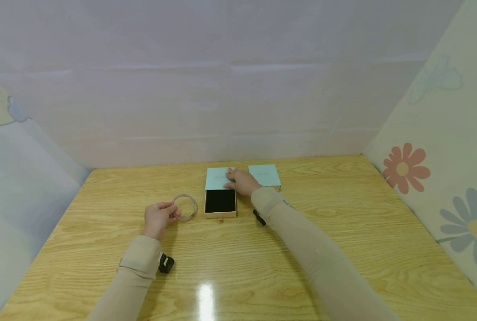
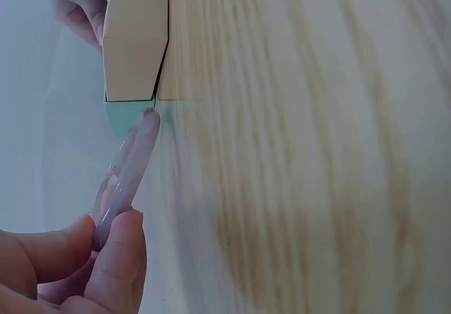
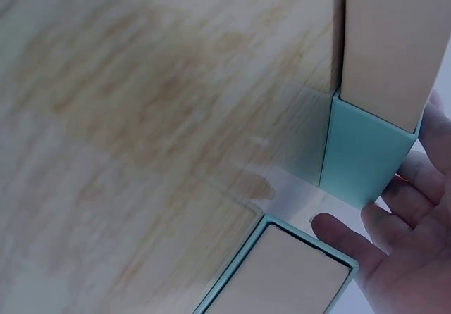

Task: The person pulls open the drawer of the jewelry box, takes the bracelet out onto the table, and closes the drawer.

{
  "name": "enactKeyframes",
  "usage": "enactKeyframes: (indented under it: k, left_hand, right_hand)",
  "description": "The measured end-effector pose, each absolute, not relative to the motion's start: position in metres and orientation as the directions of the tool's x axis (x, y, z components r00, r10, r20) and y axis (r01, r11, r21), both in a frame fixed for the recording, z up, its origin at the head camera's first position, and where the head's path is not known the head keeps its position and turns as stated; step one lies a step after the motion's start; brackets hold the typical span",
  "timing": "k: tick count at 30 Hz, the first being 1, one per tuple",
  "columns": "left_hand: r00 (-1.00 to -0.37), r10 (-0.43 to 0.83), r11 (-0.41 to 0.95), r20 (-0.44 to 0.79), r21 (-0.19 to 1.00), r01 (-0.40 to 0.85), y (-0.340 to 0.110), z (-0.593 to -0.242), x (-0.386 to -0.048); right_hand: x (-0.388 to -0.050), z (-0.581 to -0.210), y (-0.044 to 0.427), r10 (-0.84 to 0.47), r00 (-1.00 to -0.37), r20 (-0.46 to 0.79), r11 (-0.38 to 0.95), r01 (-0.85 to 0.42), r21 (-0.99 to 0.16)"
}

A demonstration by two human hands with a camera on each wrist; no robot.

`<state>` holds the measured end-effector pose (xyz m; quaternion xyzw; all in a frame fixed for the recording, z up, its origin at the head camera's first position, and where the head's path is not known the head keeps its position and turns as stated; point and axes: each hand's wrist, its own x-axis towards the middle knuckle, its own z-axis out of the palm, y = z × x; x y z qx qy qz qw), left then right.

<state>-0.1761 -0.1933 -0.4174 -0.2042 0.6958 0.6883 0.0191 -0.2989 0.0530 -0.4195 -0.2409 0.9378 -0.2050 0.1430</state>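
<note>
Between thumb and fingers, my left hand point(image 1: 158, 218) pinches a translucent pale lilac bangle point(image 1: 196, 207), tilted up beside the box; the left wrist view shows the bangle point(image 2: 134, 166) nearly edge-on. Right of it, a drawer box with a light blue sleeve point(image 1: 212, 178) lies on the table. Its cream drawer point(image 1: 222, 215) is pulled out toward me, showing a black lining point(image 1: 220, 201) and a small pull tab. My right hand point(image 1: 243, 181) rests on the sleeve's right part with fingers spread. In the right wrist view, the fingers lie along the teal sleeve point(image 3: 366, 152).
A second light blue box point(image 1: 264, 174), closed, stands just right of the first, behind my right wrist. The wood-grain table point(image 1: 206, 254) ends at a pale back wall point(image 1: 222, 111). A flower-patterned side wall point(image 1: 443, 133) borders the right side.
</note>
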Motion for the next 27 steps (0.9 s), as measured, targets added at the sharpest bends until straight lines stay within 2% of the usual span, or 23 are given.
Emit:
enactKeyframes:
  k: [17, 21, 27]
  left_hand:
    - [-0.920, -0.221, 0.105, -0.322, 0.930, -0.351, -0.199, -0.420, -0.183]
    - [-0.927, -0.224, 0.213, -0.302, 0.913, -0.349, -0.201, -0.421, -0.188]
    - [-0.946, -0.215, 0.463, -0.241, 0.828, -0.317, -0.203, -0.418, -0.190]
  right_hand:
    - [-0.300, -0.421, 0.053, -0.508, -0.843, -0.175, 0.792, -0.378, -0.479]
    - [-0.300, -0.421, 0.053, -0.506, -0.845, -0.173, 0.794, -0.379, -0.475]
    - [-0.300, -0.421, 0.052, -0.512, -0.842, -0.169, 0.799, -0.395, -0.454]
